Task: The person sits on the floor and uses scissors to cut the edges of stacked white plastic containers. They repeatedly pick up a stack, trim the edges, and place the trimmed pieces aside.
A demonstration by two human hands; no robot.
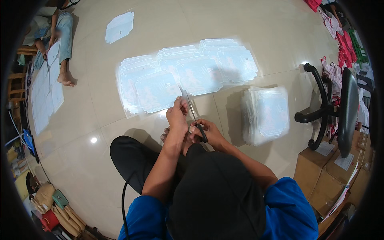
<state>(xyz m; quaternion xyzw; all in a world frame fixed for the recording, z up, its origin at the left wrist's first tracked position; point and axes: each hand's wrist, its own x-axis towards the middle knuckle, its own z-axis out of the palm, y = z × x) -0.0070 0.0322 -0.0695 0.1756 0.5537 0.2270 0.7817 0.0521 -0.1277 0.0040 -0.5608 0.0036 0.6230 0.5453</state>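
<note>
My right hand (210,132) grips the black handle of a pair of scissors (195,115), whose metal blades point up between two printed panels on the translucent sheet. With its fingertips, my left hand (177,112) pinches the lower right corner of the nearer printed panel (159,93). Just right of the blades another printed panel (199,75) lies on the sheet. Overlapping panels of the same kind spread left to right across the floor. A thick stack of translucent sheets (271,115) lies to the right of my hands.
One loose panel (120,27) lies on the tiled floor at the far left. Another person (61,39) sits there beside laid-out white panels (45,96). A black chair base (321,109) and cardboard boxes (312,168) stand at the right. Bags (45,198) lie at the lower left.
</note>
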